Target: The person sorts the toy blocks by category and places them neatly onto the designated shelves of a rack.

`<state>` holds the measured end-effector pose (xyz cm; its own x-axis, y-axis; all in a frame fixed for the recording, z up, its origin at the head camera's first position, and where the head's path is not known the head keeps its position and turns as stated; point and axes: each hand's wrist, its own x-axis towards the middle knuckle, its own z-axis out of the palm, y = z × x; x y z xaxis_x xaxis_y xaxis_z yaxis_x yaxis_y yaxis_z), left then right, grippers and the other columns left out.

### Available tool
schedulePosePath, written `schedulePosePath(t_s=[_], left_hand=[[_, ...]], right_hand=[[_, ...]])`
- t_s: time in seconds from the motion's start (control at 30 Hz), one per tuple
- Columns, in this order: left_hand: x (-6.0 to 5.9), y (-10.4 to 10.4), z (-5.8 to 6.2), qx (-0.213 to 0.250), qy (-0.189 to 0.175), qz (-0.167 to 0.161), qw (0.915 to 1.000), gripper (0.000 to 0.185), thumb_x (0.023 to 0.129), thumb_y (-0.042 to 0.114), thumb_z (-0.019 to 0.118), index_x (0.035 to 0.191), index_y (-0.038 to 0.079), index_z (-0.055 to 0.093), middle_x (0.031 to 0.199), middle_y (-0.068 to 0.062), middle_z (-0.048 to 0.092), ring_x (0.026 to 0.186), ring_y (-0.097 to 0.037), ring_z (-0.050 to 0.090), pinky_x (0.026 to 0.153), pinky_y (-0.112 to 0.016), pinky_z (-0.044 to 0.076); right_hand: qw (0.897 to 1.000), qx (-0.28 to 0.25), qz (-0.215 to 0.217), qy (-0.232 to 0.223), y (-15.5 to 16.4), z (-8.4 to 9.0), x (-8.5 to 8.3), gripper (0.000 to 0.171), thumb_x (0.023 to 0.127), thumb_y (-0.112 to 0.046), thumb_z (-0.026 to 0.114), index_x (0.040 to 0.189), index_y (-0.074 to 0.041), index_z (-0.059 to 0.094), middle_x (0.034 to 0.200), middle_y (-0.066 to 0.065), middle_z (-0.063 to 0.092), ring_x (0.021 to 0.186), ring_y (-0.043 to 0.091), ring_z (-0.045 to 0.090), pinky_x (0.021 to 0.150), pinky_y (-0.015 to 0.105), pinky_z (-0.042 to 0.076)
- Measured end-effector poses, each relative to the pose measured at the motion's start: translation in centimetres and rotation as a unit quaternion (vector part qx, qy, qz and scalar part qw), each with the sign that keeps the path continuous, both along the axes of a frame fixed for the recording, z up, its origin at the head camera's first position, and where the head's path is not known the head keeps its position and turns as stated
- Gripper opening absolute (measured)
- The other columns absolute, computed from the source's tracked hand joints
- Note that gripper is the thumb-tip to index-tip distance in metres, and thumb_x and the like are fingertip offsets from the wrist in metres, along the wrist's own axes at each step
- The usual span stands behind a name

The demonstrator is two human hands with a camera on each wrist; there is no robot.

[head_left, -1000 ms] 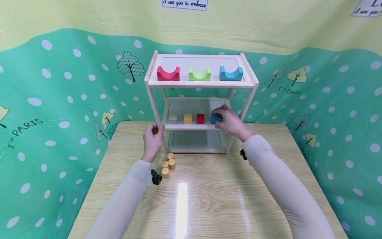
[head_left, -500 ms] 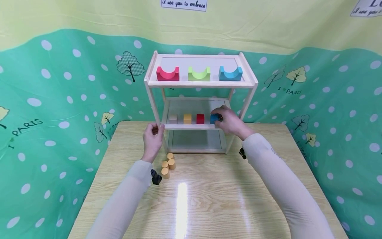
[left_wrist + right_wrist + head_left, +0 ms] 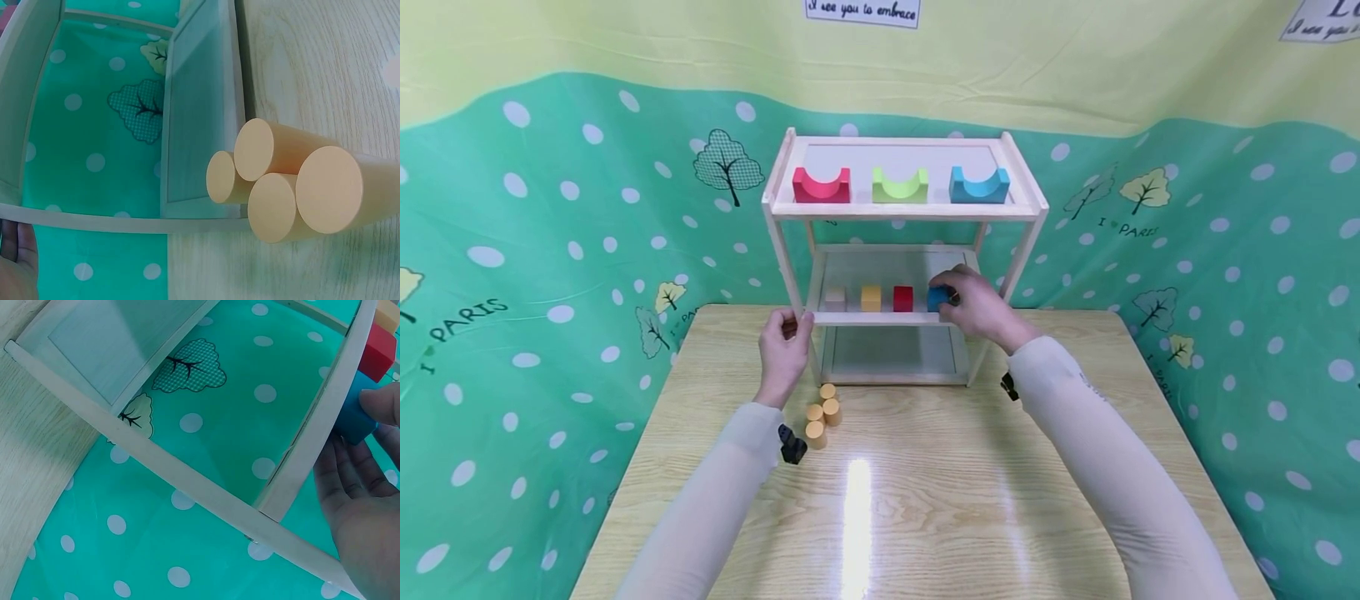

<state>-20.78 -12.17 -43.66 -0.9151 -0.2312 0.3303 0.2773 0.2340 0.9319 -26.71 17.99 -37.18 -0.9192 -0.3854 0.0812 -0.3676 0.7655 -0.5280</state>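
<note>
In the head view, my right hand reaches onto the middle tier of a small white wooden shelf and pinches a blue block. Thumb and fingers are on the block's sides in the right wrist view, with a red block right beside it. Further left along the same tier sit the yellow block and a pale whitish block. My left hand grips the shelf's left front post at the middle tier's height. Only part of that hand shows in the left wrist view, behind the post.
Up on the top tier stand three arched blocks: pink, light green and blue. Several plain wooden cylinders are grouped upright on the table, by the shelf's left front foot. A patterned green cloth hangs behind.
</note>
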Motion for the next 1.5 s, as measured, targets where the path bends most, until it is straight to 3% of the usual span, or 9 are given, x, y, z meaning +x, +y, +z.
schedulePosePath(t_s=[0.1,0.3,0.53,0.97,1.23,1.4,1.5], left_hand=[[0.0,0.0,0.0,0.001,-0.003,-0.001,1.0000,0.025,0.096,0.012,0.058,0.103,-0.011,0.055,0.098,-0.024,0.058,0.088,-0.030,0.055,0.077,-0.024,0.046],[0.0,0.0,0.1,0.003,0.003,0.000,1.0000,0.024,0.096,0.011,0.058,0.103,-0.012,0.055,0.097,-0.026,0.058,0.087,-0.031,0.055,0.079,-0.034,0.048],[0.1,0.1,0.2,0.001,-0.005,0.001,1.0000,0.025,0.096,0.012,0.058,0.103,-0.012,0.055,0.098,-0.025,0.058,0.088,-0.031,0.055,0.077,-0.028,0.047],[0.1,0.0,0.2,0.000,0.003,0.001,1.0000,0.024,0.096,0.011,0.058,0.103,-0.012,0.056,0.097,-0.025,0.059,0.087,-0.031,0.056,0.077,-0.030,0.048],[0.0,0.1,0.2,0.005,0.005,0.003,1.0000,0.023,0.095,0.009,0.058,0.103,-0.013,0.055,0.098,-0.027,0.058,0.087,-0.033,0.055,0.082,-0.046,0.047],[0.1,0.1,0.2,0.006,0.004,0.003,1.0000,0.023,0.096,0.009,0.058,0.103,-0.013,0.055,0.097,-0.027,0.058,0.088,-0.034,0.056,0.082,-0.047,0.047],[0.1,0.1,0.2,0.006,0.003,0.004,1.0000,0.023,0.096,0.009,0.058,0.103,-0.013,0.055,0.097,-0.027,0.058,0.088,-0.034,0.056,0.083,-0.047,0.047]], right_hand=[[1.000,-0.002,0.000,0.005,0.0,0.0,0.2,0.037,0.087,-0.009,0.064,0.124,-0.006,0.060,0.122,0.013,0.051,0.103,0.028,0.052,0.093,0.043,0.046],[1.000,-0.003,-0.004,0.026,-0.1,0.2,0.8,0.039,0.086,-0.012,0.066,0.124,-0.004,0.059,0.123,0.012,0.049,0.106,0.028,0.056,0.092,0.040,0.047],[0.998,-0.014,-0.003,0.065,0.2,0.2,1.6,0.037,0.086,-0.012,0.067,0.121,-0.001,0.060,0.120,0.014,0.051,0.104,0.030,0.057,0.090,0.040,0.049],[0.983,-0.049,-0.001,0.178,1.0,-1.5,4.1,0.023,0.086,-0.007,0.067,0.108,0.001,0.066,0.106,0.012,0.058,0.092,0.025,0.055,0.081,0.039,0.051],[0.965,-0.109,0.018,0.239,2.0,-2.2,5.1,0.020,0.082,0.001,0.070,0.102,0.004,0.066,0.101,0.012,0.060,0.089,0.028,0.058,0.079,0.039,0.051],[0.945,-0.146,0.023,0.292,2.8,-2.8,5.6,0.018,0.079,0.007,0.068,0.097,0.006,0.065,0.094,0.015,0.061,0.084,0.029,0.058,0.075,0.038,0.050],[0.938,-0.162,0.015,0.305,3.2,-3.2,5.8,0.015,0.079,0.008,0.066,0.093,0.006,0.064,0.089,0.014,0.060,0.081,0.026,0.056,0.072,0.037,0.049]])
